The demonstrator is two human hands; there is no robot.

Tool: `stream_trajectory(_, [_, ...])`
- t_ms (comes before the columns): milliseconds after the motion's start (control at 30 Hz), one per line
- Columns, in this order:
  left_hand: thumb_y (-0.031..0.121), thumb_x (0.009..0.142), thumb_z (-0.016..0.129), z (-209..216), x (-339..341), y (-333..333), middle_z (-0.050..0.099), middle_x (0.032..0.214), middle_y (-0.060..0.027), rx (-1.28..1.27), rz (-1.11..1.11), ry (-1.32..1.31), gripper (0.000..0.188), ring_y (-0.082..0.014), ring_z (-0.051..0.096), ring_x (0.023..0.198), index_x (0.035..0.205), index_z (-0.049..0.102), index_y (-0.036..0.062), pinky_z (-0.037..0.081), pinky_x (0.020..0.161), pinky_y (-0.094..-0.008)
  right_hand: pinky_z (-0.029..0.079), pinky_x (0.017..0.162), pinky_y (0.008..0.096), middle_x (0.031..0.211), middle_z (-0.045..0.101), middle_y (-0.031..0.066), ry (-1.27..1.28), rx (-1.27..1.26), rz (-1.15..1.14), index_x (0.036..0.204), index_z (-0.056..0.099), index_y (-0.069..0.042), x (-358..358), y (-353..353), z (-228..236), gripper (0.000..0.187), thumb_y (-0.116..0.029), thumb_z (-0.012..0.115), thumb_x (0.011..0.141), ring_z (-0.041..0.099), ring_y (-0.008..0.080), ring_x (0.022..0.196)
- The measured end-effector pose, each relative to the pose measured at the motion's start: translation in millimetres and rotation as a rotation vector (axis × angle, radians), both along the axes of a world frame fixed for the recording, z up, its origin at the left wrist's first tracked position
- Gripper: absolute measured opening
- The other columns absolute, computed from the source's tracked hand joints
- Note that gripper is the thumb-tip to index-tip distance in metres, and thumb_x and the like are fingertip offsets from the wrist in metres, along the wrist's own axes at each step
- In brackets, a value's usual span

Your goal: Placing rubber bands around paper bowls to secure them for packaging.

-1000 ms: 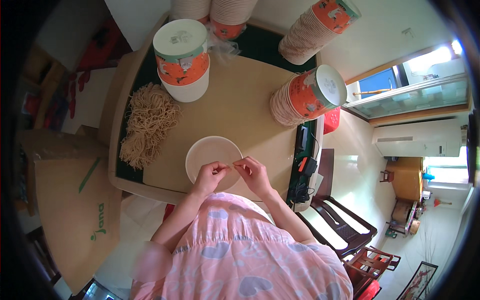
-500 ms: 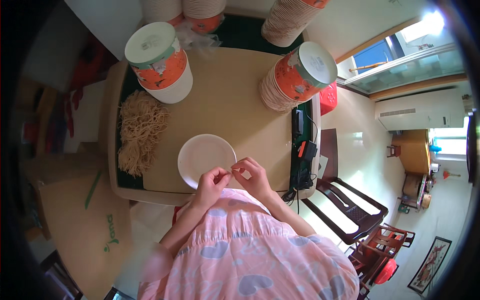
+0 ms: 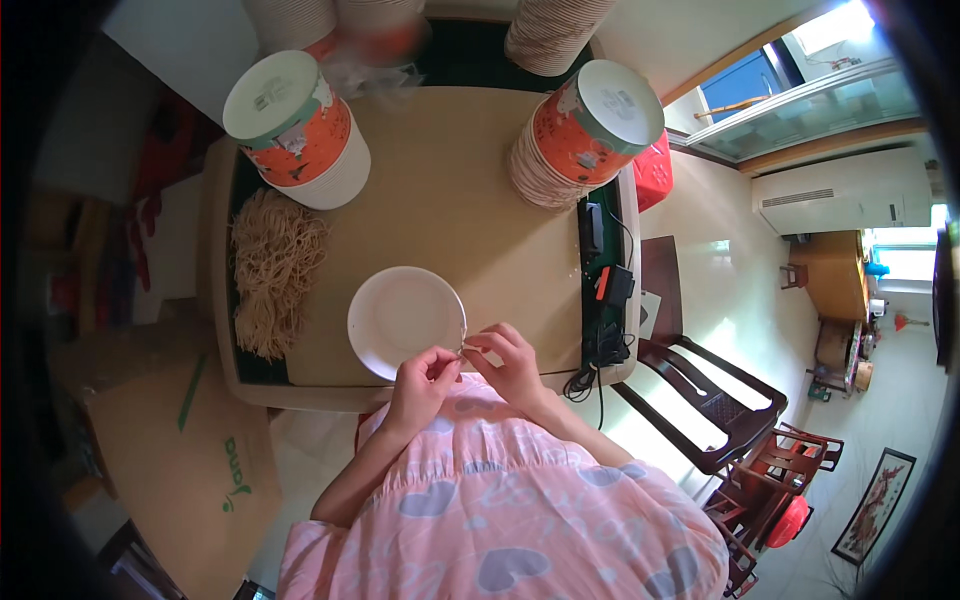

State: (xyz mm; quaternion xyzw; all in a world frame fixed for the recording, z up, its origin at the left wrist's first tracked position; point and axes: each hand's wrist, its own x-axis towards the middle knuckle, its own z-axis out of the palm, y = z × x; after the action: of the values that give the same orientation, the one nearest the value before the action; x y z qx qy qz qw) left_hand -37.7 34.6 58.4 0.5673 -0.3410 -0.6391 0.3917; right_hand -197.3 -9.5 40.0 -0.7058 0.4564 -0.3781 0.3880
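A round white paper tub point(image 3: 378, 292), seen from above, rests near the front edge of the table. At its right-hand rim, both my hands meet with their fingertips almost touching. My left hand point(image 3: 418, 392) is pinched, thumb against forefinger, on a thin pale string point(image 3: 463, 342). That string runs by the rim into the fingers of my right hand point(image 3: 510, 368), which pinch it too. Whether it is tied to the tub is too small to tell. Left of the tub lies a loose bundle of beige strings point(image 3: 278, 270).
Stacked orange and white tubs stand at the far left point(image 3: 312, 150) and far right point(image 3: 575, 140), with further stacks point(image 3: 555, 38) behind. Along the right edge run a power strip point(image 3: 592, 232) and black cables point(image 3: 605, 345). A cardboard box point(image 3: 190, 440) stands at left, a dark chair point(image 3: 720, 400) at right.
The view has shifted slightly. My hands keep pinching at the tub's rim with small finger movements, and more of the string shows above them now.
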Motion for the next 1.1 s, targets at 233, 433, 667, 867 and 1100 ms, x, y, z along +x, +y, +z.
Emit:
stream_trajectory(233, [0.005, 0.089, 0.057, 4.9, -1.2, -1.9, 0.060, 0.072, 0.0005, -0.024, -0.032, -0.023, 0.007, -0.0046, 0.055, 0.065, 0.086, 0.059, -0.0004, 0.044, 0.059, -0.0188, 0.043, 0.061, 0.0343, 0.076, 0.058, 0.0035, 0.074, -0.169, 0.029, 0.079, 0.063, -0.009, 3.6, -5.1, -5.1, 0.015, -0.003, 0.070, 0.068, 0.056, 0.0228, 0.071])
stream_trajectory(433, [0.006, 0.087, 0.059, 10.3, -1.9, -3.2, 0.058, 0.069, 0.0015, -0.097, -0.069, -0.096, 0.007, -0.0029, 0.052, 0.063, 0.082, 0.058, 0.0006, 0.042, 0.056, -0.0188, 0.044, 0.061, 0.0346, 0.078, 0.059, 0.0044, 0.062, -0.137, -0.016, 0.078, 0.062, -0.009, 5.3, -0.9, -12.7, 0.015, -0.002, 0.069, 0.067, 0.057, 0.0235, 0.071])
stream_trajectory(667, [0.006, 0.085, 0.061, 17.7, 0.7, -3.1, 0.056, 0.064, -0.0009, -0.141, -0.100, -0.138, 0.010, -0.0048, 0.051, 0.060, 0.079, 0.058, -0.0011, 0.042, 0.054, -0.0227, 0.045, 0.061, 0.0348, 0.078, 0.059, 0.0055, 0.038, -0.111, -0.034, 0.077, 0.061, -0.008, 11.0, 1.9, -14.0, 0.016, 0.001, 0.068, 0.066, 0.056, 0.0250, 0.071])
stream_trajectory(867, [0.008, 0.087, 0.060, 43.7, -7.3, -0.4, 0.055, 0.070, 0.0040, -0.090, -0.200, -0.030, 0.009, -0.0013, 0.048, 0.062, 0.082, 0.059, 0.0002, 0.040, 0.055, -0.0186, 0.048, 0.058, 0.0326, 0.075, 0.057, 0.0069, 0.042, 0.050, -0.096, 0.074, 0.057, -0.005, 5.3, -2.1, -28.7, 0.013, 0.001, 0.069, 0.071, 0.057, 0.0226, 0.066])
stream_trajectory(1100, [0.006, 0.088, 0.059, 50.3, -2.1, -2.6, 0.056, 0.072, 0.0028, -0.086, -0.250, 0.004, 0.006, -0.0021, 0.050, 0.063, 0.087, 0.060, 0.0000, 0.041, 0.055, -0.0186, 0.049, 0.059, 0.0317, 0.075, 0.057, 0.0079, 0.023, 0.097, -0.062, 0.076, 0.059, -0.004, 3.7, -15.8, -24.9, 0.012, 0.000, 0.069, 0.072, 0.058, 0.0220, 0.067])
